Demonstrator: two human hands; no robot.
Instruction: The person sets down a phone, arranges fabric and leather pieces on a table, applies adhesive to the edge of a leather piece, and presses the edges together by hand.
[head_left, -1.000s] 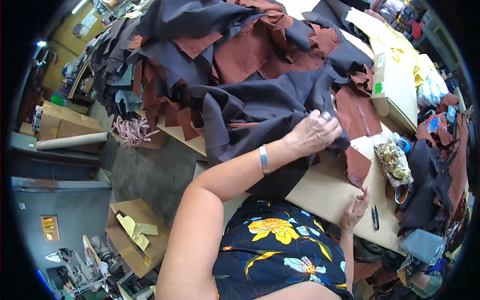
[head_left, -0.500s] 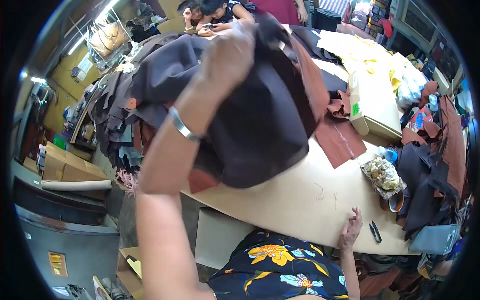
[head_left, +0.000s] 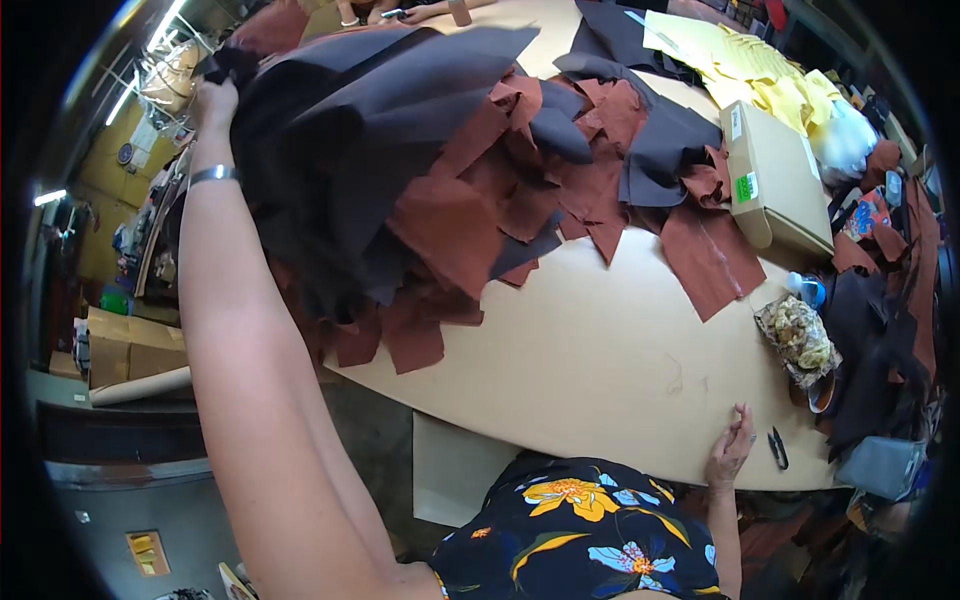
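Observation:
My left hand (head_left: 215, 105) is stretched out to the far left, its fingers closed on a dark fabric piece (head_left: 235, 68). Beside and below it spreads a heap of dark cloth (head_left: 340, 150), with rust-brown fabric pieces (head_left: 450, 225) mixed in and hanging at the front. At the near edge of the table my right hand (head_left: 732, 447) rests with fingers stretched out, holding nothing. Just right of it lies a pair of thread snips (head_left: 778, 449), apart from the fingers.
The tan tabletop (head_left: 590, 350) has faint pencil marks. To the right are a cardboard box (head_left: 775, 180), a bag of scraps (head_left: 800, 340) and a grey plastic container (head_left: 880, 465). Yellow fabric (head_left: 740, 65) is stacked at the back, where another person's hands (head_left: 400, 12) show.
My left hand has swung left with the dark fabric, from above the middle of the heap to its far left side. Rust-brown pieces underneath now show. My right hand stays by the snips.

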